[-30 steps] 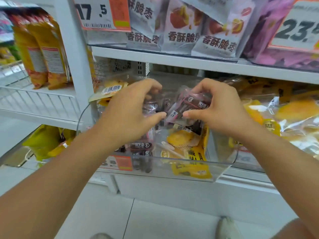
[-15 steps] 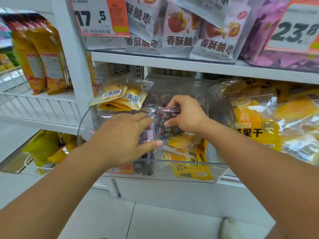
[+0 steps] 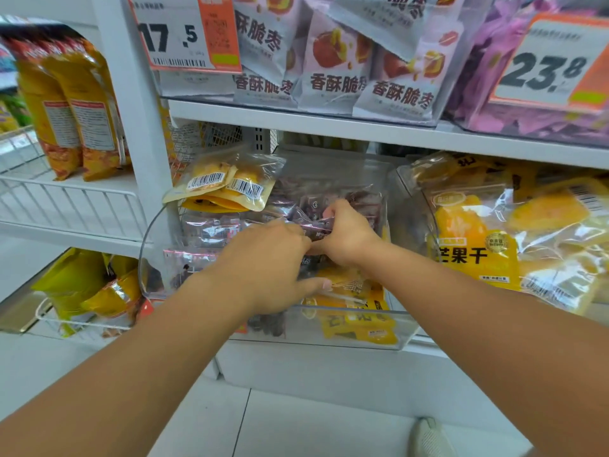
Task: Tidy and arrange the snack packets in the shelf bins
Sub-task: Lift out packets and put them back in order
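A clear plastic bin (image 3: 400, 328) on the lower shelf holds dark purple snack packets (image 3: 211, 227) and yellow packets (image 3: 357, 328). Both hands are inside it. My right hand (image 3: 346, 234) pinches a dark purple packet (image 3: 309, 219) near the bin's middle. Touching it from the left, my left hand (image 3: 267, 262) lies over the packets with fingers curled on the same bundle and the thumb stretched toward the front wall. Two yellow mango packets (image 3: 227, 183) with barcodes lie tilted on the bin's back left rim.
A second clear bin of yellow mango packets (image 3: 474, 255) stands to the right. The shelf above (image 3: 362, 127) carries grey-white jujube bags (image 3: 333, 70), purple bags and price tags (image 3: 184, 34). Wire baskets with orange bags (image 3: 72, 107) sit left. A shoe (image 3: 428, 437) shows on the tiled floor.
Both hands have gone deeper into the bin with the dark packet, moving it back and down among the others. The left hand has closed in against the right.
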Demonstrator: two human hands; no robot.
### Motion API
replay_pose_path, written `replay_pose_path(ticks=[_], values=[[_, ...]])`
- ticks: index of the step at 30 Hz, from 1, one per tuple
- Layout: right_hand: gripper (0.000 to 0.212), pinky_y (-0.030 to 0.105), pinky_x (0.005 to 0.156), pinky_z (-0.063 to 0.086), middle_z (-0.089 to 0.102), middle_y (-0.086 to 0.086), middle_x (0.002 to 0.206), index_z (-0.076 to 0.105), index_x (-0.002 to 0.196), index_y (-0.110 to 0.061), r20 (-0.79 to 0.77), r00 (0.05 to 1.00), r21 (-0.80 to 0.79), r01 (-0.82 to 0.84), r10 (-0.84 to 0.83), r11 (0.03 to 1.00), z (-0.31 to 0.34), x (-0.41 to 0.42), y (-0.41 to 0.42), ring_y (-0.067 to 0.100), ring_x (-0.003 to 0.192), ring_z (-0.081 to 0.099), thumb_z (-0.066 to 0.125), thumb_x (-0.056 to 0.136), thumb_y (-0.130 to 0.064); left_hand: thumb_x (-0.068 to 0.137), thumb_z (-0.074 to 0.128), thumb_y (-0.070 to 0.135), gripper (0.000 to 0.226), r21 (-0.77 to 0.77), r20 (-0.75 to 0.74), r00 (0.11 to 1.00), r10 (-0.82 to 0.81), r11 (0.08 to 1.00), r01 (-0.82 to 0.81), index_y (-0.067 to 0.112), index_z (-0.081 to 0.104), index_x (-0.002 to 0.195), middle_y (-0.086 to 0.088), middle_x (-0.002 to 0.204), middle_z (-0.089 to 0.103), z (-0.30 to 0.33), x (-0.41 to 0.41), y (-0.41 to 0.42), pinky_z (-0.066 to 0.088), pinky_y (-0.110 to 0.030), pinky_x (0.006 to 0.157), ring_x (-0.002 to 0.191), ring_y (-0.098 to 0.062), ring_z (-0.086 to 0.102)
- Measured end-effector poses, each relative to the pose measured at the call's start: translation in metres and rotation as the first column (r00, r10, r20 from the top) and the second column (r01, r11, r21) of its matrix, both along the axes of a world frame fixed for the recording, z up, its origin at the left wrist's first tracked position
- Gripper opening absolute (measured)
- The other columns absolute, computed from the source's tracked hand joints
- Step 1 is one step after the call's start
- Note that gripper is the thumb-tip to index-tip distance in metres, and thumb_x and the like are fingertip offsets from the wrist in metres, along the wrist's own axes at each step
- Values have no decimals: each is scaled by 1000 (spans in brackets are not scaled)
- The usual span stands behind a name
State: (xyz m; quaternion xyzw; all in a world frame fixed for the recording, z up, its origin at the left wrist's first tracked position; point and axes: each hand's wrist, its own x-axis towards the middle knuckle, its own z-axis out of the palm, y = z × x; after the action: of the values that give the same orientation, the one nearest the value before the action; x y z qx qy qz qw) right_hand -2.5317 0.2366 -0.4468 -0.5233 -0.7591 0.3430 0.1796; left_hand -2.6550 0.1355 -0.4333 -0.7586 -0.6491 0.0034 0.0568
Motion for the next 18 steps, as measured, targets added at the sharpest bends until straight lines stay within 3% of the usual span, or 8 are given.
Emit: replay_pose_path(ticks=[2, 3, 6, 8, 10, 12, 15, 18], values=[[82, 27, 67, 42, 56, 5, 107, 36, 135, -2, 49, 997, -97, 61, -57, 993, 7, 1, -8, 19, 93, 53, 87, 74, -26, 85, 42, 79, 57, -22, -25, 1000, 4, 1000, -5, 27, 58, 104, 6, 101, 57, -2, 1, 4, 45, -37, 79, 97, -19, 56], [80, 30, 66, 46, 57, 6, 103, 42, 132, 0, 85, 995, -149, 62, -50, 987, 10, 3, -11, 20, 91, 56, 87, 73, -30, 85, 43, 78, 54, -5, -9, 1000, 6, 1000, -6, 28, 56, 100, 7, 101, 54, -2, 1, 6, 41, -35, 77, 98, -19, 55], [49, 33, 76, 52, 61, 6, 101, 58, 96, -7, 356, 927, -183, -54, 117, 982, 16, 14, -18, 22, 92, 61, 82, 73, -43, 80, 49, 80, 64, 29, 28, 999, 18, 999, -19, 26, 61, 112, 6, 121, 40, -4, 1, 8, 42, -36, 90, 114, -18, 43], [45, 37, 90, 48, 58, 5, 102, 58, 94, -9, 591, 765, -213, -158, 256, 964, 11, 12, -22, 25, 99, 55, 72, 79, -50, 71, 54, 86, 85, -21, -17, 1000, 24, 999, -25, 26, 57, 132, 2, 148, 23, -5, 1, 8, 37, -41, 108, 133, -21, 29], [62, 46, 108, 38, 56, 9, 120, 59, 118, -10, 724, 596, -251, -242, 347, 937, -1, 7, -24, 32, 118, 48, 60, 83, -60, 68, 59, 86, 94, -76, -59, 998, 24, 997, -29, 27, 51, 142, 2, 164, 4, -4, 3, 8, 27, -44, 117, 146, -24, 13], [64, 48, 104, 42, 54, 8, 126, 57, 125, -15, 783, 504, -223, -317, 363, 922, -2, 4, -26, 33, 120, 48, 54, 84, -65, 69, 58, 86, 96, -105, -53, 998, 33, 994, -39, 27, 49, 144, 3, 167, 3, -2, 2, 9, 22, -44, 118, 150, -23, 9], [46, 39, 85, 51, 57, 3, 118, 59, 119, -14, 857, 305, -251, -458, 416, 853, 18, 9, -25, 28, 106, 58, 53, 93, -51, 71, 55, 87, 96, -120, -8, 999, 45, 992, -45, 26, 49, 145, 4, 167, 8, 0, 2, 9, 23, -44, 118, 150, -21, 13], [61, 43, 99, 46, 47, 3, 145, 46, 146, -22, 869, 95, -394, -461, 485, 796, 37, 21, -18, 29, 127, 49, 60, 92, -46, 80, 55, 78, 81, -125, 91, 994, 51, 991, -40, 26, 52, 142, 7, 163, 22, 1, -1, 11, 28, -45, 119, 148, -20, 20]])
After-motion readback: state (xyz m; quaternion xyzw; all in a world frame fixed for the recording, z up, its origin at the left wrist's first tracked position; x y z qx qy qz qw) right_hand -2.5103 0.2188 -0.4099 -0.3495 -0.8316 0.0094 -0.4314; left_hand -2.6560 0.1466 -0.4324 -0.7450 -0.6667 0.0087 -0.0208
